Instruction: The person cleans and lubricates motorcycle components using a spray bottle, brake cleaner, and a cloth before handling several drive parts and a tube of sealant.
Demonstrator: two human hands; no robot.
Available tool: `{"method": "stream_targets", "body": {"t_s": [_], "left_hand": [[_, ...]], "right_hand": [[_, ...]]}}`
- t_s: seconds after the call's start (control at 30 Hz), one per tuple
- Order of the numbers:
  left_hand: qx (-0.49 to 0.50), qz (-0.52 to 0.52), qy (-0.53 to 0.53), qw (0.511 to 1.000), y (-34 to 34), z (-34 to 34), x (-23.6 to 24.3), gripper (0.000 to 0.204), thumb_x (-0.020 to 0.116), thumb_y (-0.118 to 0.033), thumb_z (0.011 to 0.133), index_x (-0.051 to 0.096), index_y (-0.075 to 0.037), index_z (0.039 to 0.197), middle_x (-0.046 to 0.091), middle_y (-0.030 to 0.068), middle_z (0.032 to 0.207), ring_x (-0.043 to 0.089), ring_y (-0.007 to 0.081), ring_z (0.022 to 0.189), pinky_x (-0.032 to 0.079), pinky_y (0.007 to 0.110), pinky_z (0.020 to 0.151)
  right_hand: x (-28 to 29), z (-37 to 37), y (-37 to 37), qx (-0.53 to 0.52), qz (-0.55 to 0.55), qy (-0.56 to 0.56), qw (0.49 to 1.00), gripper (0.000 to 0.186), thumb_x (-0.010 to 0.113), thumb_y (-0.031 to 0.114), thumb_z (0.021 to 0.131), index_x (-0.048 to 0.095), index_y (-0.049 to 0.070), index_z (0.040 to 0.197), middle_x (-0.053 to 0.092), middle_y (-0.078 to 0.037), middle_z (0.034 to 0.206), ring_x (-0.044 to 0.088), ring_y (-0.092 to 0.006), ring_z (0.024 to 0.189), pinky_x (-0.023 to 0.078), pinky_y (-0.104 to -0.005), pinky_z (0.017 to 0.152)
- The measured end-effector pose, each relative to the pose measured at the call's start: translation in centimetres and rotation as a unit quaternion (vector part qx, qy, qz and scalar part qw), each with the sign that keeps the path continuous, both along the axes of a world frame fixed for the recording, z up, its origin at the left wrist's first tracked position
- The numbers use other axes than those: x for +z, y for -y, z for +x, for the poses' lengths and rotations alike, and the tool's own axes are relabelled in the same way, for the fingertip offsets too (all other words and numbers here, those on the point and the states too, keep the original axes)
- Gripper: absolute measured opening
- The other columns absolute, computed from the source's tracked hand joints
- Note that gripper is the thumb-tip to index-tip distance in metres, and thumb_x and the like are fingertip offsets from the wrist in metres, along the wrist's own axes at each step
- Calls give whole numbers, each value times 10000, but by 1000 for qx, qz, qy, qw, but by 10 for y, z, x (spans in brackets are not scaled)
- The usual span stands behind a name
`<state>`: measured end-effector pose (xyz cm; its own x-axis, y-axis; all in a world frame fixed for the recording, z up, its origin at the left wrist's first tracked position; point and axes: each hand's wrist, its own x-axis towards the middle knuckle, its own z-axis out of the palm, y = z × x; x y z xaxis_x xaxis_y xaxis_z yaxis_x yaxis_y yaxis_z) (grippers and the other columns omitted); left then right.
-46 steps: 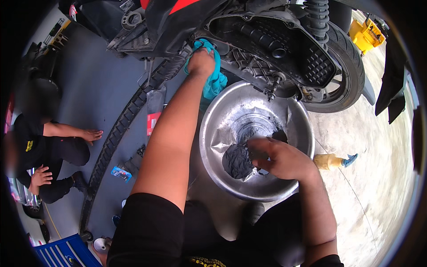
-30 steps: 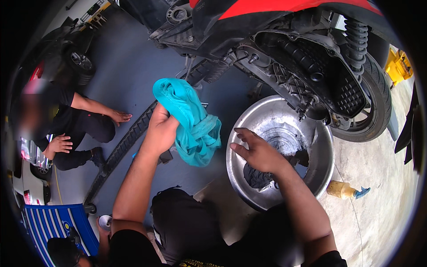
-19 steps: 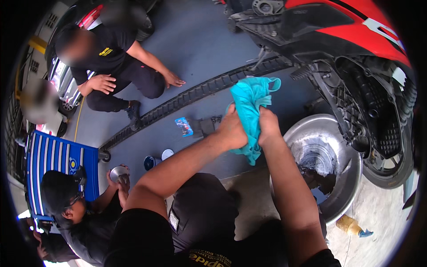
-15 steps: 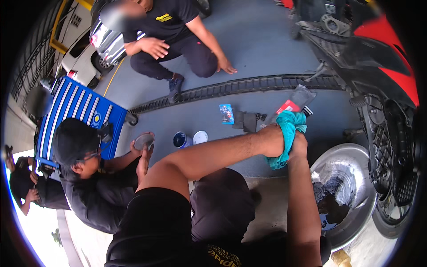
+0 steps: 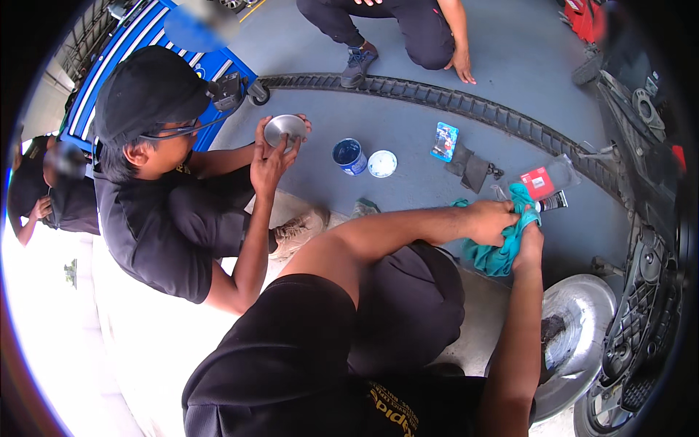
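Observation:
My left hand (image 5: 489, 222) is closed on a teal cloth (image 5: 494, 260), its arm stretched across to the right. Close beside it, my right hand (image 5: 530, 246) also grips the cloth, which bunches between the two and hangs below the left hand. Whether anything is wrapped inside the cloth cannot be seen. Just beyond my hands on the floor lie a clear plastic pack with a red and white card (image 5: 537, 182) and a black tube (image 5: 555, 201).
At left, a crouching co-worker holds a round metal cup-shaped part (image 5: 284, 131). An open blue tub (image 5: 349, 156), its white lid (image 5: 382, 164), a blue packet (image 5: 445, 141) and dark pads (image 5: 475, 172) lie ahead. A metal basin (image 5: 582, 313) with dark residue stands by the motorcycle (image 5: 637, 291).
My view has swung left. The cloth now hangs lower and more spread between my hands. The co-worker at left has lifted the metal part and touches its inside with fingers.

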<state>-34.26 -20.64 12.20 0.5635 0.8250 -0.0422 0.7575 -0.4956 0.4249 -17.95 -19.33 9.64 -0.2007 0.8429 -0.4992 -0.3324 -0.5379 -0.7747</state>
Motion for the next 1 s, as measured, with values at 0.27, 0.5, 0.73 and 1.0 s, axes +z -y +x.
{"method": "stream_targets", "body": {"t_s": [0.27, 0.5, 0.73, 1.0], "left_hand": [[6, -7, 218, 976, -19, 30, 9, 439, 698, -413, 885, 666, -132, 1221, 642, 149, 1225, 613, 345, 1148, 519, 455, 943], [-47, -17, 86, 995, -29, 88, -76, 810, 681, -419, 831, 394, -70, 1503, 303, 294, 1571, 414, 447, 1376, 405, 503, 1114], [-146, -149, 114, 971, -33, 76, -34, 779, 704, -402, 798, 460, -57, 1452, 455, 286, 1473, 459, 423, 1334, 439, 464, 1079], [36, -124, 76, 989, -1, 46, -28, 636, 689, -365, 821, 546, -101, 1382, 507, 278, 1427, 543, 441, 1258, 486, 513, 999]], "right_hand": [[-12, 82, 25, -38, -30, -151, 987, 427, 472, 338, 1053, 564, 39, 1344, 654, -108, 1239, 644, -270, 1103, 523, -409, 968], [-12, 57, 13, -66, -27, -20, 997, 410, 639, 295, 998, 569, 75, 1336, 653, -61, 1200, 630, -210, 1086, 513, -377, 949], [-123, 112, -6, -140, 32, -95, 985, 414, 621, 271, 990, 558, 83, 1353, 652, -90, 1196, 647, -240, 1075, 526, -382, 948], [-33, 25, 34, -86, 60, -10, 994, 516, 569, 406, 1019, 522, 31, 1371, 661, -99, 1211, 649, -225, 1083, 506, -378, 989]]}}
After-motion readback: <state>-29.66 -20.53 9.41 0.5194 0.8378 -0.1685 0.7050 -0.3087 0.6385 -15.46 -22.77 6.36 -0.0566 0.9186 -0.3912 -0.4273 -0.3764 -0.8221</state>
